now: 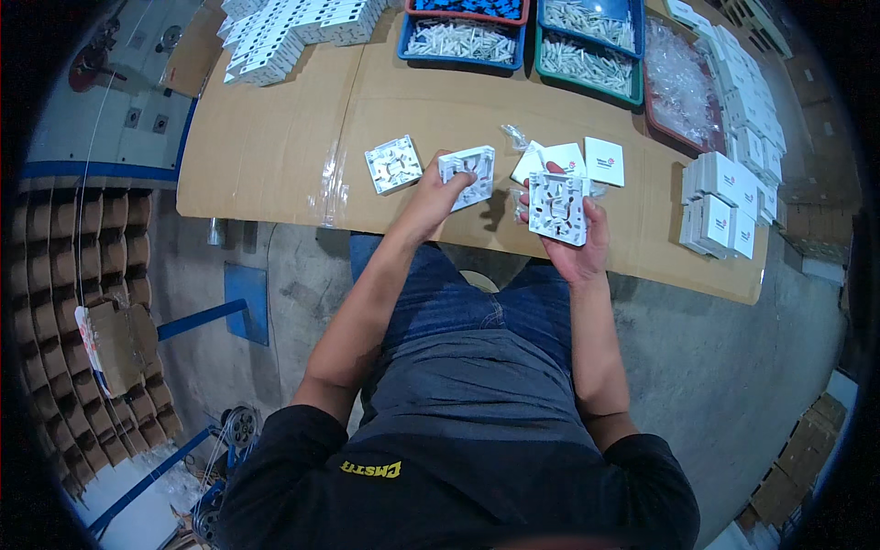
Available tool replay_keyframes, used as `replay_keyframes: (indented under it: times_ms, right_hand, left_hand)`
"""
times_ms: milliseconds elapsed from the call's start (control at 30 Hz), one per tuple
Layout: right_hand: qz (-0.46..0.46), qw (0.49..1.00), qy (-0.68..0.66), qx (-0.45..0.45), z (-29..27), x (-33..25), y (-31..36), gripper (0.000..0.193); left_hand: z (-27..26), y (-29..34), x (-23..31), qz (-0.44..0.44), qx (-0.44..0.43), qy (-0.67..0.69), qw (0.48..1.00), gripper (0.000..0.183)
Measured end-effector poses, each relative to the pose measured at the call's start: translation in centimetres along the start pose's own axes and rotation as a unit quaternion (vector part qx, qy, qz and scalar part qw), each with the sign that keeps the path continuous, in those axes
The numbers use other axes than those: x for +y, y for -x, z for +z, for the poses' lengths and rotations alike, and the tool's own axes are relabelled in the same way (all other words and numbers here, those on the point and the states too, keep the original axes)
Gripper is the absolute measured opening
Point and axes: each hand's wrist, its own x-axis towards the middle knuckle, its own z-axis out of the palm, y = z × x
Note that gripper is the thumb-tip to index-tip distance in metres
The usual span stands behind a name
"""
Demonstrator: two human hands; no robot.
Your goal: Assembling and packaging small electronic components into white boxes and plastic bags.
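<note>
My left hand (427, 203) is closed on a white square plastic housing (478, 161), its thumb pressed over the inner side, just above the cardboard-covered table. In my right hand (585, 249) is another white square plastic housing (557, 211), its slotted and perforated face turned up, held by the edges near the table's front edge. A third white housing (394, 165) lies on the cardboard left of my left hand. Beyond my right hand lie smooth white square plates (605, 162), partly overlapping. Small clear plastic bags (515, 137) lie beside them, some partly hidden by my right hand.
Blue trays (461, 64) and a green tray (591, 89) of small white parts stand at the back. To their right, a red tray (674, 137) holds clear bags. White boxes (718, 211) are stacked at right, white housings (275, 46) at far left. Brown cardboard (266, 137) covers the table.
</note>
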Motion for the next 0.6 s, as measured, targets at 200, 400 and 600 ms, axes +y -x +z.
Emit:
replay_keyframes:
  times_ms: [200,400,600]
  right_hand:
    - [-0.113,0.954,0.278,0.013,3.2,2.7,-1.2,0.073]
    - [-0.2,0.866,0.458,-0.001,3.7,3.7,-1.2,0.087]
    - [-0.177,0.874,0.438,0.111,2.4,2.7,-1.6,0.073]
  left_hand:
    - [1.9,3.9,1.9,0.013,-0.066,0.484,0.872,0.049]
    - [3.8,4.9,2.9,0.015,-0.029,0.463,0.886,0.062]
    - [2.5,0.9,-0.5,0.019,0.12,0.286,0.95,0.048]
